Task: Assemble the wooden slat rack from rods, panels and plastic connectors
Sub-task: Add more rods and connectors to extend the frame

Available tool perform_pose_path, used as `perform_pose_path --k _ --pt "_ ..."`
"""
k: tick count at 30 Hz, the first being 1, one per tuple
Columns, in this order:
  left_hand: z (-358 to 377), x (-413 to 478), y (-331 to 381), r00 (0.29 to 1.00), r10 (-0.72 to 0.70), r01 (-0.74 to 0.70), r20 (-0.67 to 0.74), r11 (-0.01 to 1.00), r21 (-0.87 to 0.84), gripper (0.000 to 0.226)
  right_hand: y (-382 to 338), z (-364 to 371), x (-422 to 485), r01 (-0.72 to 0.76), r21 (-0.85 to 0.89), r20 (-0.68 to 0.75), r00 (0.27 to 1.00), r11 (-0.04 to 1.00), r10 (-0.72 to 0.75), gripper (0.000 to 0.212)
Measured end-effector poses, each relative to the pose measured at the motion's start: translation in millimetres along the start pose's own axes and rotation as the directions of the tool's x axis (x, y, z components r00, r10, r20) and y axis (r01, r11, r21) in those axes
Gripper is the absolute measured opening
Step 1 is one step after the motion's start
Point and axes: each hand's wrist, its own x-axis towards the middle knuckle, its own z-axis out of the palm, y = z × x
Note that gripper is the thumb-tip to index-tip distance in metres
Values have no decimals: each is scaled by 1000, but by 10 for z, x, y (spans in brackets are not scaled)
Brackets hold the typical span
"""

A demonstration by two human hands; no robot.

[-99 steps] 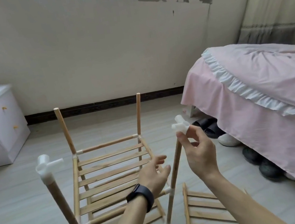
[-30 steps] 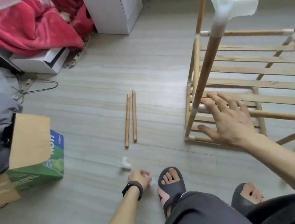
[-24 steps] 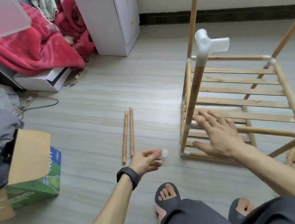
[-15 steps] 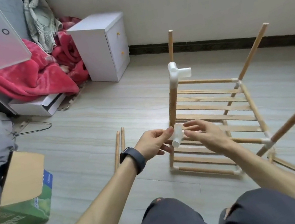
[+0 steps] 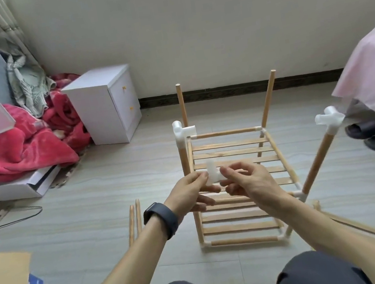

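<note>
Pinching a white connector (image 5: 212, 173), left hand (image 5: 190, 196) and right hand (image 5: 248, 183) overlap the rack (image 5: 229, 144) — loose rods (image 5: 135, 220) lie beside.

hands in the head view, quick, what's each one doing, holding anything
Left hand: closed, pinching the white plastic connector from its left side.
Right hand: closed, pinching the same connector from its right side.
</note>
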Motion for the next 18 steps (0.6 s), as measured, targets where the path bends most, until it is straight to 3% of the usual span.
perform_pose_path --k 6,14,18 --pt "78 32 123 998 67 -67 -2 994 -86 27 -28 -66 24 -12 69 -23 1000 998 14 54" --pt "138 118 502 989 151 -149 8 969 195 45 -250 -228 -14 184 -92 -64 980 979 -190 36" --pt "180 137 689 982 189 -177 -11 939 295 46 -428 -303 -45 316 -154 31 949 936 -315 46"
